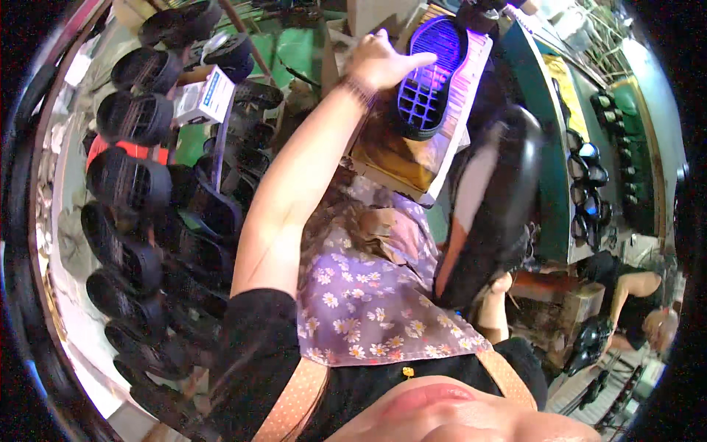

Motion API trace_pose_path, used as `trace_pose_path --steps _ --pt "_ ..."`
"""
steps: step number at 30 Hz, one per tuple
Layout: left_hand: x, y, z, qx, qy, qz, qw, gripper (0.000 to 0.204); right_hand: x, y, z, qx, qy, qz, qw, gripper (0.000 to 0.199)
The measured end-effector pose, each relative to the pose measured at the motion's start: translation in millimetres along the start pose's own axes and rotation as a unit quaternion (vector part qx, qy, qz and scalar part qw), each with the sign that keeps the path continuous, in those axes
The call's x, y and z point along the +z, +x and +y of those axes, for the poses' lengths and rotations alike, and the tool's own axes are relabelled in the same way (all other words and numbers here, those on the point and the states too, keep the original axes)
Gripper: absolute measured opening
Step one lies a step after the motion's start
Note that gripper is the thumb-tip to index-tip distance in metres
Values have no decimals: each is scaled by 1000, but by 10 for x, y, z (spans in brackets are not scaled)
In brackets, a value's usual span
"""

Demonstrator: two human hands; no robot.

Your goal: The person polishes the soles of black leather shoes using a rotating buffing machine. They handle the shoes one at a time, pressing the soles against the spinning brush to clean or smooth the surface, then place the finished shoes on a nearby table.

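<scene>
My left hand (379,62) reaches to the top middle, its thumb stretched out over the edge of a dark shoe sole (423,81). The fingers stand apart from the thumb and do not wrap round the sole. That sole lies with a grid of square hollows facing up, under violet light, on a box-like stand (442,158). To the right, my right hand (501,283) grips the near end of a glossy black shoe (515,169), which is upended and blurred. A pale strip shows along the shoe's side; most of my right hand is hidden behind it.
Racks of black soles (129,184) fill the left side, with a small white-and-blue box (205,96) among them. A dark lamp-like fitting (479,15) hangs above the stand. At right runs a green-edged bench (556,162); beyond, another person (637,295) works over black items.
</scene>
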State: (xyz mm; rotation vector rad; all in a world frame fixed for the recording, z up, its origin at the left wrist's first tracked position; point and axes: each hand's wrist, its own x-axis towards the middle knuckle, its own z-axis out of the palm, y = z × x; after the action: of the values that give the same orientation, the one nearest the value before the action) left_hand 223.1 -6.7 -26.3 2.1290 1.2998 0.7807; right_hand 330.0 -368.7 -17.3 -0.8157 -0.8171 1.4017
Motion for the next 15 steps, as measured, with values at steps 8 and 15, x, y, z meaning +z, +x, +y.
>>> trace_pose_path --steps 8,15 --pt "245 129 -925 4 -343 -36 939 22 -106 -62 430 10 -84 101 991 69" --pt "-296 -1740 -1092 14 -616 96 782 58 -411 329 336 -8 -221 151 964 63"
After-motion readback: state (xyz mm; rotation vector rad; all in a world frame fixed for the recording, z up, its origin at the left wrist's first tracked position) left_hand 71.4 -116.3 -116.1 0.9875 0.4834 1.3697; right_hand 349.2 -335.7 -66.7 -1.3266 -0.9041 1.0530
